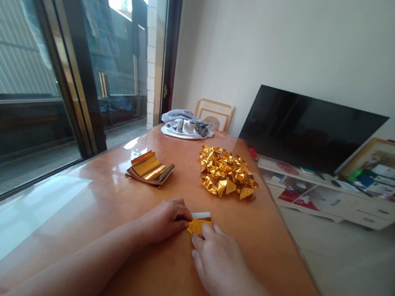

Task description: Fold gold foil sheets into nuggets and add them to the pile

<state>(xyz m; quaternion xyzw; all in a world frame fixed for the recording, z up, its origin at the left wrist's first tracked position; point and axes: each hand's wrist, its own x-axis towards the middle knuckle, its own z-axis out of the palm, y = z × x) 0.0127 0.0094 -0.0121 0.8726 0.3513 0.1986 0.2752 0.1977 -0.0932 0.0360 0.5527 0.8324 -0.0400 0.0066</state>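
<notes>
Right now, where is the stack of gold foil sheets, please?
In the head view, the stack of gold foil sheets lies on the glossy brown table, left of the pile of folded gold foil pieces, beyond the left hand.

Daylight falls through a dark-framed glass door [70,94] at left, glaring on the polished brown table [103,213]. Against the pale wall [304,41], a black television [307,132] tops a low white cabinet [350,207]; the blurred floor [332,253] looks pale, perhaps tiled.
</notes>
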